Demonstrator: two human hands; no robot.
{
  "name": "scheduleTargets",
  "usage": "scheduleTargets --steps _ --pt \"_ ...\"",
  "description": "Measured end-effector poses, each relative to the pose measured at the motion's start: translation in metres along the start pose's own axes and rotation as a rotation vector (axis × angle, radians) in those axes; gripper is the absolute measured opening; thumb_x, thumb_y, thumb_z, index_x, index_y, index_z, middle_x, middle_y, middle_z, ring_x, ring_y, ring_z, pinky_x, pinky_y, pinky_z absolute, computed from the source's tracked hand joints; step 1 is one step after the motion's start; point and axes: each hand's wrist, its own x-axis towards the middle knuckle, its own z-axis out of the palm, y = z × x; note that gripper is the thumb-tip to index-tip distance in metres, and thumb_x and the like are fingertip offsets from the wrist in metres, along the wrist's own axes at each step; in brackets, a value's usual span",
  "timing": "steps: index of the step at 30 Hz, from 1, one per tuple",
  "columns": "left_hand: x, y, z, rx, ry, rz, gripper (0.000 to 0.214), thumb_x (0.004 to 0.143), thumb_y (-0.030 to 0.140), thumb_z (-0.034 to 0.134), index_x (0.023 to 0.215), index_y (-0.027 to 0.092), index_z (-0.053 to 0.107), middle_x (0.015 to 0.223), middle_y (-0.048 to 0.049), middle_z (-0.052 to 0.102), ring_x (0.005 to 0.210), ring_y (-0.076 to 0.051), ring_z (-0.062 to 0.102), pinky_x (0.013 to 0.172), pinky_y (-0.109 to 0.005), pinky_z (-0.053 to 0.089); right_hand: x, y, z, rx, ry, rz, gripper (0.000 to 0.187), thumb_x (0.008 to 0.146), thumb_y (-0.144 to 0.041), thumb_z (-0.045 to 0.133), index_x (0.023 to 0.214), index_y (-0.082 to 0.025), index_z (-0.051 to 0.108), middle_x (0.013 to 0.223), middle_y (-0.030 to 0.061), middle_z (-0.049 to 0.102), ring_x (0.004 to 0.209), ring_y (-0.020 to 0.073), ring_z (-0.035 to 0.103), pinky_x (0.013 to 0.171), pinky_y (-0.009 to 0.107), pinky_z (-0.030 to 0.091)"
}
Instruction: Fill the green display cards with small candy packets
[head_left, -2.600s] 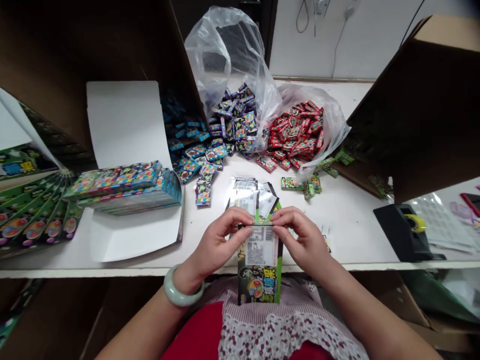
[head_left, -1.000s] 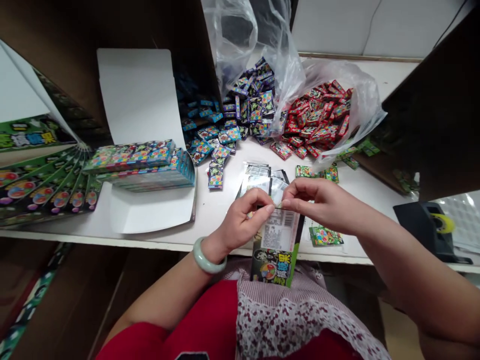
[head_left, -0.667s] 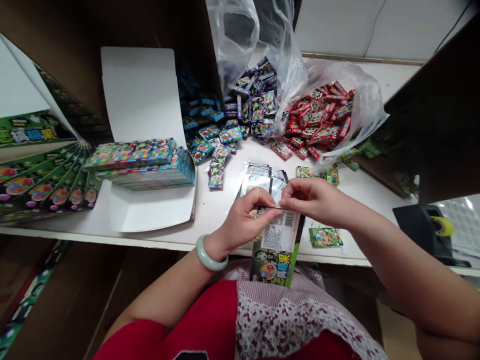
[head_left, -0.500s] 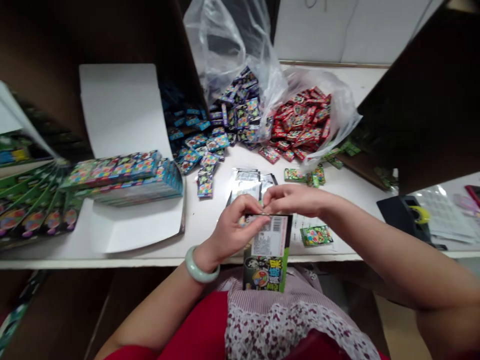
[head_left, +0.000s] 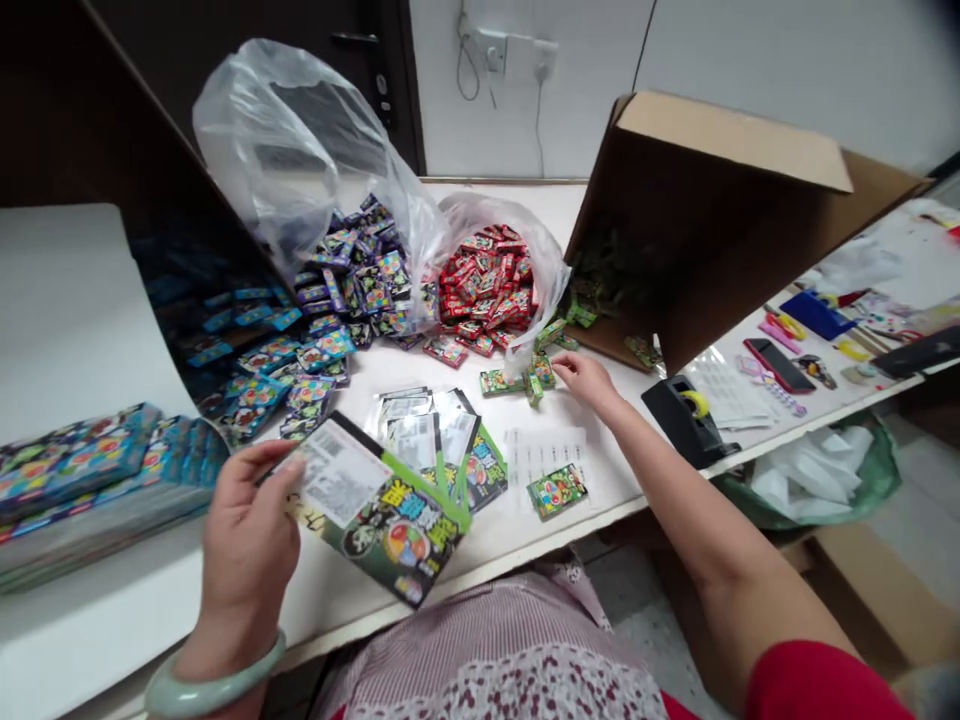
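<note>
My left hand (head_left: 259, 515), a pale green bangle on its wrist, grips a black and green printed pouch (head_left: 405, 535) by its top corner, label side up. The pouch is tilted above the table's front. Farther off, my right hand (head_left: 589, 380) has its fingers curled together at the edge of small green candy boxes (head_left: 541, 372). Whether a box is between the fingertips cannot be made out. Similar pouches (head_left: 484, 470) lie overlapping on the table between the hands. A single green packet (head_left: 557, 491) rests on a printed sticker sheet (head_left: 544, 445).
Plastic bags spill purple boxes (head_left: 367, 275) and red boxes (head_left: 491, 285) at the back. Blue boxes (head_left: 259, 385) lie left, beside a white display carton (head_left: 67, 300). An open cardboard box (head_left: 720, 210), a tape dispenser (head_left: 682, 420) and a phone (head_left: 778, 366) are at right.
My hands were together at the pouch's top edge. Now the left alone holds it, farther left, and the right has reached away to the green boxes. The view has turned right.
</note>
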Motion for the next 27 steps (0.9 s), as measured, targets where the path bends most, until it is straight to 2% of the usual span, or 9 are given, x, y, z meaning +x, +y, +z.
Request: scheduleTargets --steps 3,6,10,15,18,20,23,25,27 --pt "0.004 0.002 0.009 -0.254 0.116 -0.285 0.014 0.081 0.025 0.07 0.092 0.027 0.062 0.082 0.0081 0.063 0.064 -0.009 0.055 0.052 -0.017 0.046 0.017 0.026 0.007 -0.102 0.011 -0.052 0.025 0.087 -0.018 0.054 0.106 -0.013 0.07 0.109 0.0144 0.064 0.103 0.0241 0.055 0.094 0.038 0.04" --pt "0.004 0.006 0.014 -0.323 0.091 -0.414 0.014 0.079 0.026 0.074 0.089 0.03 0.064 0.08 0.012 0.066 0.067 -0.008 0.058 0.055 -0.016 0.05 0.019 0.038 0.013 -0.168 -0.034 -0.13 0.026 0.086 -0.023 0.06 0.109 -0.018 0.071 0.115 0.0121 0.063 0.11 0.0239 0.053 0.099 0.036 0.037" --pt "0.002 0.004 0.001 -0.29 0.199 -0.446 0.017 0.075 0.028 0.078 0.084 0.029 0.063 0.076 0.0126 0.069 0.068 -0.009 0.063 0.057 -0.019 0.054 0.003 0.06 -0.001 -0.213 -0.097 -0.175 0.025 0.086 -0.019 0.059 0.107 -0.022 0.073 0.12 0.0097 0.064 0.11 0.0227 0.055 0.099 0.035 0.039" --pt "0.001 -0.022 -0.004 -0.252 0.183 -0.514 0.034 0.066 0.023 0.083 0.089 0.028 0.059 0.083 0.0106 0.07 0.078 -0.01 0.066 0.064 -0.018 0.056 -0.013 0.078 -0.015 -0.218 -0.076 -0.11 0.026 0.086 -0.02 0.059 0.109 -0.019 0.07 0.125 0.0116 0.062 0.116 0.0244 0.053 0.103 0.036 0.036" --pt "0.0 -0.043 -0.003 -0.142 0.203 -0.462 0.051 0.051 0.027 0.086 0.093 0.025 0.056 0.084 0.0057 0.068 0.075 -0.012 0.065 0.06 -0.019 0.054 -0.014 0.076 -0.007 -0.188 -0.028 -0.049 0.051 0.073 -0.027 0.072 0.122 -0.016 0.062 0.127 0.0149 0.059 0.12 0.0286 0.049 0.104 0.04 0.034" --pt "0.0 -0.054 -0.007 -0.02 0.152 -0.425 0.059 0.046 0.034 0.084 0.096 0.023 0.055 0.086 0.0023 0.066 0.077 -0.017 0.065 0.062 -0.024 0.054 -0.012 0.075 -0.001 -0.143 -0.007 -0.007 0.055 0.07 -0.025 0.072 0.123 -0.016 0.061 0.123 0.0143 0.06 0.117 0.029 0.05 0.103 0.04 0.035" --pt "-0.004 -0.059 -0.017 0.343 0.04 -0.275 0.065 0.055 0.051 0.075 0.107 0.02 0.053 0.098 -0.0051 0.062 0.094 -0.027 0.063 0.071 -0.035 0.056 -0.01 0.079 -0.003 -0.031 0.008 0.071 0.032 0.08 -0.029 0.057 0.108 -0.016 0.067 0.108 0.011 0.066 0.104 0.0263 0.057 0.093 0.037 0.042" --pt "-0.008 -0.057 -0.022 0.602 0.014 -0.113 0.066 0.064 0.058 0.065 0.114 0.018 0.053 0.11 -0.0102 0.058 0.102 -0.032 0.06 0.071 -0.038 0.056 -0.008 0.085 -0.009 0.07 -0.006 0.126 0.032 0.085 -0.036 0.046 0.099 -0.017 0.069 0.094 0.0077 0.069 0.089 0.0232 0.062 0.079 0.033 0.048" --pt "-0.01 -0.054 -0.021 0.751 -0.022 0.0 0.059 0.073 0.06 0.057 0.116 0.02 0.054 0.117 -0.0112 0.055 0.102 -0.032 0.059 0.064 -0.036 0.055 -0.008 0.092 -0.014 0.177 -0.036 0.175 0.036 0.084 -0.044 0.045 0.098 -0.018 0.067 0.084 0.0043 0.068 0.073 0.019 0.061 0.062 0.028 0.049"
